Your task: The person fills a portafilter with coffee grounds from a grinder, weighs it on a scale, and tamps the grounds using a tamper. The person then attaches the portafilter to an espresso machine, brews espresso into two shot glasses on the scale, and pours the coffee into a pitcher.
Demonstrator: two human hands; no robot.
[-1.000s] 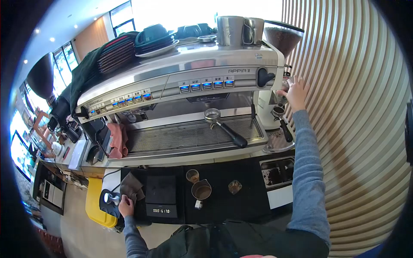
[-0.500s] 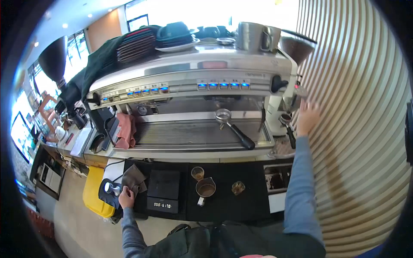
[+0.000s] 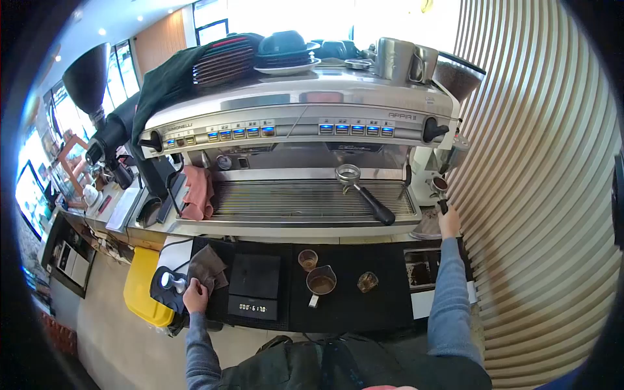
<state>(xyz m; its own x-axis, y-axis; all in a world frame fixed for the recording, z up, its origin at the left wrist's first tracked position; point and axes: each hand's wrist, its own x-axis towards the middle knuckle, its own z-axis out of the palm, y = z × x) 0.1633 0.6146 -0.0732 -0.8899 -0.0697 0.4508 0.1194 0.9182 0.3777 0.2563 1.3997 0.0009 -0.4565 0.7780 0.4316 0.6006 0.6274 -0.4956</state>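
At the grinder (image 3: 426,174) on the right, my right hand (image 3: 449,222) is closed around the handle of a portafilter (image 3: 440,184). Dark coffee grounds show in its basket. My left hand (image 3: 195,296) rests at the counter's left end, its fingers closed on the edge of a grey-brown cloth (image 3: 208,265). Just left of that hand, a tamper (image 3: 171,281) stands on a black mat. A second portafilter (image 3: 349,173) lies on the espresso machine's drip tray (image 3: 273,201), its handle toward me.
A black scale (image 3: 254,279) sits right of the cloth. Further right are a small glass (image 3: 308,260), a metal pitcher (image 3: 322,282) with brown liquid and another glass (image 3: 367,281). A knock-box opening (image 3: 419,270) lies by my right forearm. A pink cloth (image 3: 197,194) hangs beside the drip tray.
My right hand has come down from the grinder's upper front and taken hold of the portafilter handle. My left hand stays at the cloth. The view has shifted slightly.
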